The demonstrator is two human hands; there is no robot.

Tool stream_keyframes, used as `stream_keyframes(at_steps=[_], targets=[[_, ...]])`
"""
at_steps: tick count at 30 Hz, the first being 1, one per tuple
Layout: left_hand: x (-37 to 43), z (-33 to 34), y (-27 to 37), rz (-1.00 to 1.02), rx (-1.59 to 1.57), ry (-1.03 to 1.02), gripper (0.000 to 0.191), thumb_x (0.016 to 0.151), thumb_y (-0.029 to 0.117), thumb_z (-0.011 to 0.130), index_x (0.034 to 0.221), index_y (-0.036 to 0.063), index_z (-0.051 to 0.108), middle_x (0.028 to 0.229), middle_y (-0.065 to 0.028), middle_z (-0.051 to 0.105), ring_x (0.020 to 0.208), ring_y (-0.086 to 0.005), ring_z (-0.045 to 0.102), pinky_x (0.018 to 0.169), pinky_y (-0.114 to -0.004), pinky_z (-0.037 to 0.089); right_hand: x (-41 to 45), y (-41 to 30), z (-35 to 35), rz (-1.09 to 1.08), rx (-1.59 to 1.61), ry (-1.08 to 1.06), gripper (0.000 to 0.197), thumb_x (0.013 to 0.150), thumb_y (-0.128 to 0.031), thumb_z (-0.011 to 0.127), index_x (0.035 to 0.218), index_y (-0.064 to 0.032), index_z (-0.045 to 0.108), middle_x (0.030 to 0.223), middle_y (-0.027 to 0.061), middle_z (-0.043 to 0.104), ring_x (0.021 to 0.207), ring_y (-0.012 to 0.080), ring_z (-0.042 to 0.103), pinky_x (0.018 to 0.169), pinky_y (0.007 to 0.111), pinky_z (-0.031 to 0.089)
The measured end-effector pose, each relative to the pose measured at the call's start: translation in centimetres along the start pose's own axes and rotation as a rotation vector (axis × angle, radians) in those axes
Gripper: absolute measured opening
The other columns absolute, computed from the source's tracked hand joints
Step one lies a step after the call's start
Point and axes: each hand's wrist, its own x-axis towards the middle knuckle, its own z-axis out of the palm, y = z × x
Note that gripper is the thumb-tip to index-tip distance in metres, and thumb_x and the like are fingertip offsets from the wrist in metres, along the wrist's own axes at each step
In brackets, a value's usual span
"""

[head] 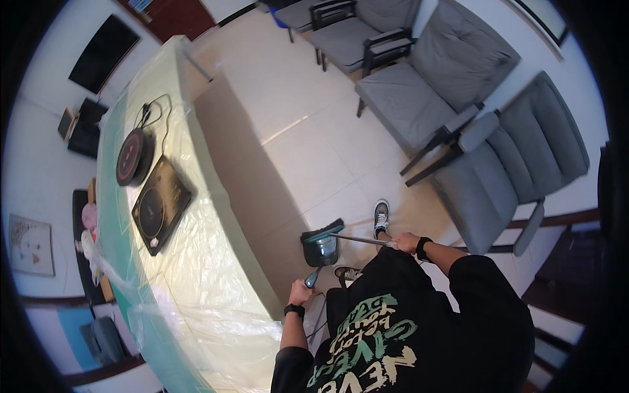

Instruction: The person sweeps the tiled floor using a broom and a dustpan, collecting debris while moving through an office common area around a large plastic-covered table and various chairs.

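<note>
My right hand [407,242] grips the metal handle of a broom [361,239], whose dark bristles and teal head rest over the mouth of a dustpan [324,251] at floor level. The dustpan's blue-tipped handle is in my left hand [300,292], beside the long edge of the table. Both tools meet just ahead of my feet. Whether any dirt lies in the dustpan cannot be told.
A long table [211,255] under a clear plastic sheet runs along the left, bearing a square hotplate [162,206] and a round cooker [131,158] with a cord. Grey padded chairs [484,196] line the right wall. My sneakers stand on the tiled floor [304,147].
</note>
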Motion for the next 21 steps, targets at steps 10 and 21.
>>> stream_keyframes(at_steps=[10, 21], targets=[[1.1, 1.4, -2.7, 0.026, -0.072, 0.032, 0.005, 0.052, 0.004, 0.061, 0.057, 0.0023, 0.059, 0.055, -0.0130, 0.057, 0.052, -0.0223, 0.057, 0.052, -0.033, 0.044, -4.0, 4.7, 2.2, 0.288, 0.506, 0.254, 0.021, 0.072, -0.024, 0.049, 0.076, -0.0040, 0.055, 0.048, 0.0098, 0.047, 0.038, 0.0191, 0.046, 0.035, 0.032, 0.038], [3.5, -1.3, 1.6, 0.052, -0.093, 0.231, 0.005, 0.051, -0.003, 0.055, 0.055, -0.0010, 0.053, 0.047, -0.0100, 0.052, 0.044, -0.0180, 0.053, 0.045, -0.030, 0.042, -8.3, 12.0, 8.5, 0.379, 0.344, 0.499, 0.023, 0.065, -0.017, 0.054, 0.084, -0.0041, 0.055, 0.060, 0.0135, 0.054, 0.049, 0.0240, 0.055, 0.042, 0.034, 0.046]])
